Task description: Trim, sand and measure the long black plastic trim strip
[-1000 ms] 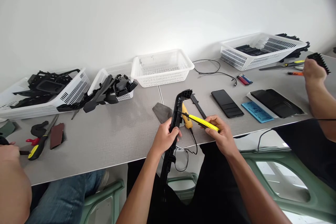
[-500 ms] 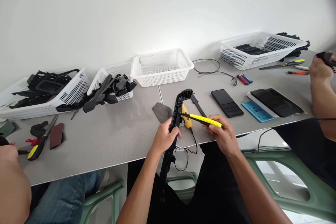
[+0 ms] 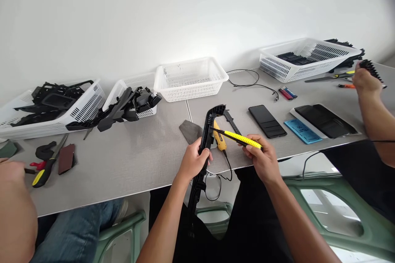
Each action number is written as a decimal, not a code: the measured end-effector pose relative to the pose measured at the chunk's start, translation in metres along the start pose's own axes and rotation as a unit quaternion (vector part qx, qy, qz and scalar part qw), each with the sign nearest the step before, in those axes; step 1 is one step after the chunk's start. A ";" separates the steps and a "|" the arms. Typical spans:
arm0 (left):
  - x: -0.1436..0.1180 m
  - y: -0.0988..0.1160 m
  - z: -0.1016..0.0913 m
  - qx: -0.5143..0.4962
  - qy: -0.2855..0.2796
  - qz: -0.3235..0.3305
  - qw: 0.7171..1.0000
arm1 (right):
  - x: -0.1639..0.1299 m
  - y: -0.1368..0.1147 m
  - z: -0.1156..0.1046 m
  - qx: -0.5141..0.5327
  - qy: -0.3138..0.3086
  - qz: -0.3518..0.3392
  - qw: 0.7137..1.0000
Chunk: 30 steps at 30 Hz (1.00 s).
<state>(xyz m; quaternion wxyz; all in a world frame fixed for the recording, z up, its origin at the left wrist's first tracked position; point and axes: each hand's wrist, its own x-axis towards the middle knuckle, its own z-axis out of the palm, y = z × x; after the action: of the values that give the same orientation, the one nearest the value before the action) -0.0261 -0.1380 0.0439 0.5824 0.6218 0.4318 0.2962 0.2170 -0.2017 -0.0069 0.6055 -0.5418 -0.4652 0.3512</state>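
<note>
My left hand (image 3: pixel 194 159) grips a long black plastic frame part (image 3: pixel 209 129) that stands tilted over the table's front edge, its lower end hanging below the table. My right hand (image 3: pixel 261 158) holds a yellow utility knife (image 3: pixel 239 139) whose tip touches the frame's inner edge near the top. A yellow corded tool (image 3: pixel 219 139) lies on the grey table (image 3: pixel 138 160) just behind the frame. A grey sanding pad (image 3: pixel 190 131) lies left of the frame.
White baskets (image 3: pixel 191 78) line the back, two at left holding black parts (image 3: pixel 58 100). A phone (image 3: pixel 267 121), blue card (image 3: pixel 301 130), tablet (image 3: pixel 324 120) and lighters (image 3: pixel 287 93) lie to the right. Other people's hands (image 3: pixel 365 81) work at both sides; a screwdriver (image 3: pixel 46 170) lies left.
My right hand and the knife have shifted slightly right and up along the frame. The person at right has moved their hand with a black part. The left person's hand has shifted.
</note>
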 end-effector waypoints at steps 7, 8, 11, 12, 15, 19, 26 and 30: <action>0.001 -0.002 -0.001 -0.003 0.002 -0.001 1.000 | 0.001 -0.002 0.001 0.096 0.024 0.030 0.995; 0.001 -0.003 -0.001 -0.004 0.001 -0.001 1.000 | 0.001 -0.002 0.001 0.099 0.018 0.030 0.995; 0.001 -0.003 -0.001 -0.004 0.000 0.001 1.000 | 0.001 -0.002 0.001 0.084 0.005 0.036 0.996; 0.001 -0.003 -0.001 -0.003 0.002 0.000 1.000 | 0.001 -0.002 0.001 0.080 0.010 0.039 0.996; 0.001 -0.003 -0.001 -0.002 0.004 -0.004 1.000 | 0.001 -0.004 0.002 0.096 0.034 0.041 0.994; 0.001 -0.003 0.000 -0.001 0.007 0.005 1.000 | 0.000 -0.006 0.003 0.117 0.012 0.043 0.992; 0.002 -0.004 0.000 -0.007 0.013 0.005 1.000 | 0.000 -0.006 0.002 0.122 0.029 0.043 0.991; 0.002 -0.005 -0.001 -0.004 0.018 0.011 1.000 | -0.002 -0.003 0.000 0.113 -0.003 0.043 0.993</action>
<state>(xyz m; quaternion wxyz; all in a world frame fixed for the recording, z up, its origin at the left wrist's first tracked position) -0.0268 -0.1363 0.0393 0.5740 0.6187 0.4342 0.3149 0.2165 -0.2037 -0.0041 0.6458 -0.4884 -0.4006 0.4287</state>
